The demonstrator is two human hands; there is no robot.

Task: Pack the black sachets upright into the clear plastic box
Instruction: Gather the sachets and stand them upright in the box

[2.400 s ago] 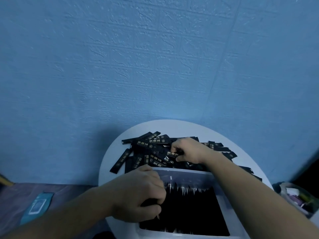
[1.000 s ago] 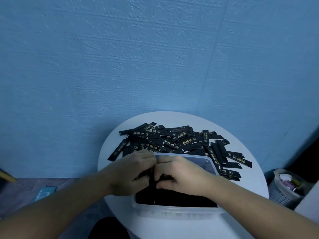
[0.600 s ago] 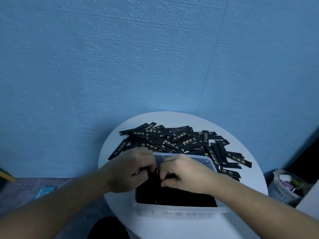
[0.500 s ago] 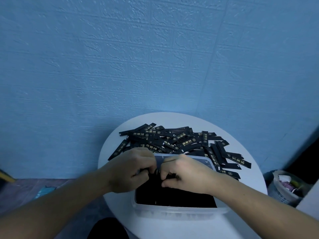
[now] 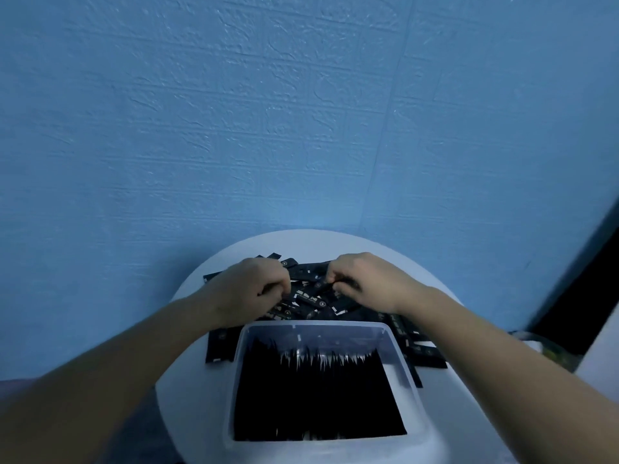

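sachets [image 5: 318,396] upright in clear rectangular box [image 5: 397,363]

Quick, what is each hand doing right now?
Left hand: grips thin black sachets from the loose pile.
Right hand: pinches a black sachet there.

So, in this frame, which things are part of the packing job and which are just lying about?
In the job: left hand and right hand, fingers curled on the loose sachets; clear plastic box; packed sachets standing upright inside it.
Just there: white round table; blue wall; blurred container beside the table's right edge.
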